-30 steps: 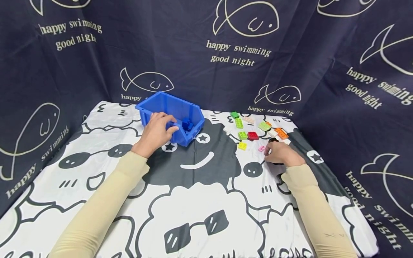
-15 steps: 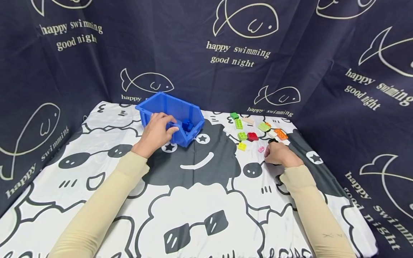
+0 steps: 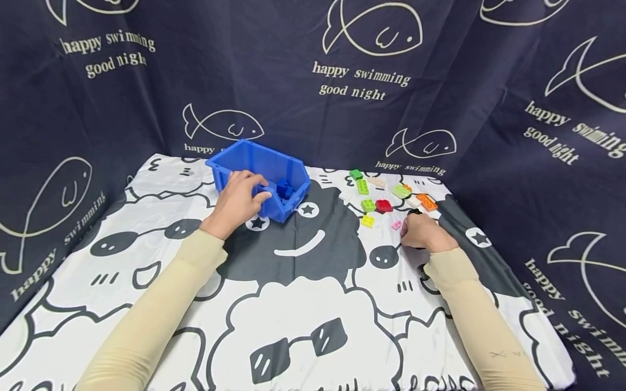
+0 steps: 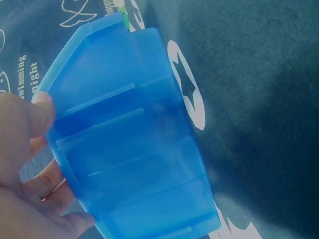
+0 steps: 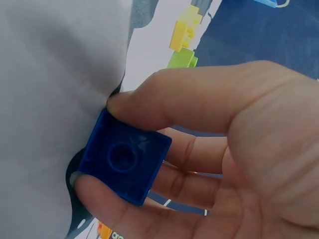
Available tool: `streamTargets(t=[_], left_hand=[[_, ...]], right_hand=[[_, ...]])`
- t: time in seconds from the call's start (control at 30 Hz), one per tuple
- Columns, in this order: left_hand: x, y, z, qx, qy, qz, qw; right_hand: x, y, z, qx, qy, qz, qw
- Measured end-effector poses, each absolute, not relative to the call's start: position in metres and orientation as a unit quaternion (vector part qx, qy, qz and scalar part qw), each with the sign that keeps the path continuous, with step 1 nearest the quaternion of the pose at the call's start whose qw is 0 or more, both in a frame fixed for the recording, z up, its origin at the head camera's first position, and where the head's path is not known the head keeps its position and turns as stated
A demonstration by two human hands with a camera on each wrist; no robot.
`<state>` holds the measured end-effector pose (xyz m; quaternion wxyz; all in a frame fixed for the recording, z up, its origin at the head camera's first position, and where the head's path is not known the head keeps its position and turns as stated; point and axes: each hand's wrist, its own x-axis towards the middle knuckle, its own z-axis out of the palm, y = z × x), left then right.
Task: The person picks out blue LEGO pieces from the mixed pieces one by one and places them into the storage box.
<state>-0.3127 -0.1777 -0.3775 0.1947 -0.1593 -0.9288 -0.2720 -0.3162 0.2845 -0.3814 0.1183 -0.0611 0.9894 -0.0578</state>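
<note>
My left hand (image 3: 236, 202) grips the near side rim of a blue plastic bin (image 4: 129, 144), thumb over the edge and fingers along the outer wall. A few dark blue toy bricks (image 3: 285, 189) lie inside the bin's open front. Over at the right, my right hand (image 3: 426, 233) pinches a square dark blue toy brick (image 5: 124, 154) between thumb and fingers. In the right wrist view its hollow underside with a round tube faces the camera, low against the white cloth. The hand hides this brick in the head view.
Several loose bricks lie beyond my right hand: a yellow one (image 3: 367, 221), a red one (image 3: 383, 206), an orange one (image 3: 426, 202), a pink one (image 3: 396, 224) and green ones (image 3: 362, 187). A dark curtain (image 3: 293, 70) closes off the cloth-covered table at the back.
</note>
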Motion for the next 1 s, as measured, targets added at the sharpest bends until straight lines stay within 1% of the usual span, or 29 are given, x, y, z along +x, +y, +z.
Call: streamTargets(t=[0.27,0.47,0.67,0.77,1.0], left_hand=[[-0.312,-0.176,-0.377,-0.162,-0.931,-0.268,0.19],[-0.312,-0.176,-0.377,-0.158,-0.931,-0.269,0.191],[-0.311,-0.178,-0.378,-0.155,-0.93,-0.27,0.195],[-0.311,-0.177,-0.379,-0.154,-0.931,-0.268,0.193],[-0.311,-0.177,-0.378,-0.152,-0.932,-0.267,0.191]], right_hand=[[-0.31,0.281,-0.37,-0.077,0.987,-0.063,0.129],[-0.308,0.272,-0.353,-0.107,0.986,-0.064,0.115],[-0.307,0.251,-0.332,-0.162,0.98,-0.081,0.082],[-0.307,0.242,-0.322,-0.173,0.979,-0.087,0.063],[-0.302,0.218,-0.3,-0.208,0.973,-0.103,0.001]])
